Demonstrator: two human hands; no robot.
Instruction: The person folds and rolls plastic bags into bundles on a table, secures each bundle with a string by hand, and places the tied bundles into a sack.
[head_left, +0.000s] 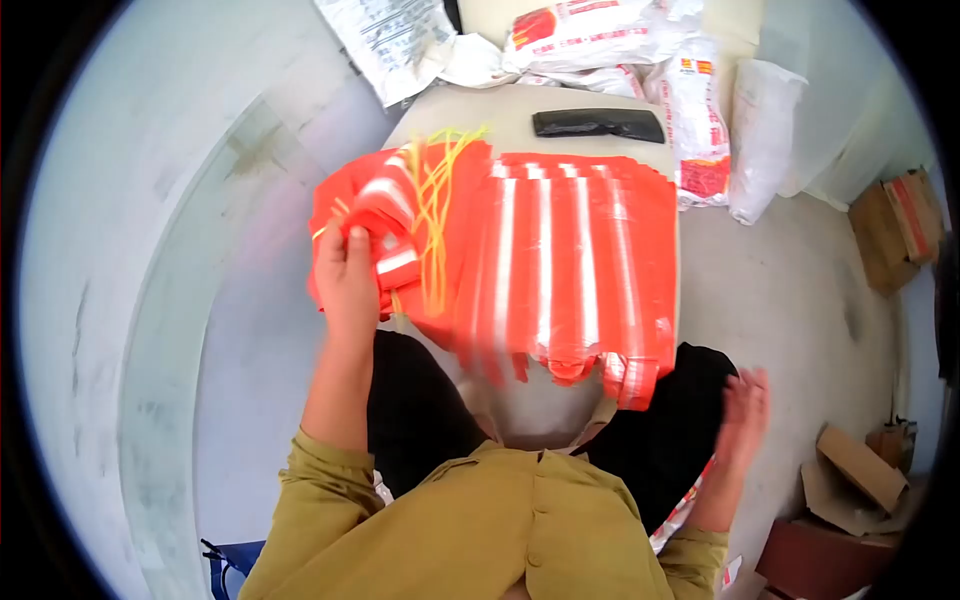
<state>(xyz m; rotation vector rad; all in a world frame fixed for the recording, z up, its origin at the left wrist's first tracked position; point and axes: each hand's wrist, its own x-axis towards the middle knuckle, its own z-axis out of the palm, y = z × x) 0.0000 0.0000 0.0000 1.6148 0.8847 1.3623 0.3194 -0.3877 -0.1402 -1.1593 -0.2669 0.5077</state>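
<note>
In the head view a stack of orange-red plastic sheets with white stripes (560, 260) lies on a pale padded surface (415, 120) in front of my body. Its near edge is uneven and hangs over the front. To its left is a folded or rolled orange striped bundle (385, 215). My left hand (350, 275) is closed on the near-left part of this bundle, thumb on top. Thin yellow strips (435, 220) lie loosely across the orange plastic beside that hand. My right hand (745, 415) is off to the right by my knee, blurred, its fingers stretched out and nothing visible in them.
A black flat packet (598, 124) lies behind the stack. White bags with red print (690, 130) and a white plastic roll (765, 140) stand at the back. Cardboard boxes (895, 230) and torn cardboard (855, 480) are on the right. A printed white sack (385, 40) is back left.
</note>
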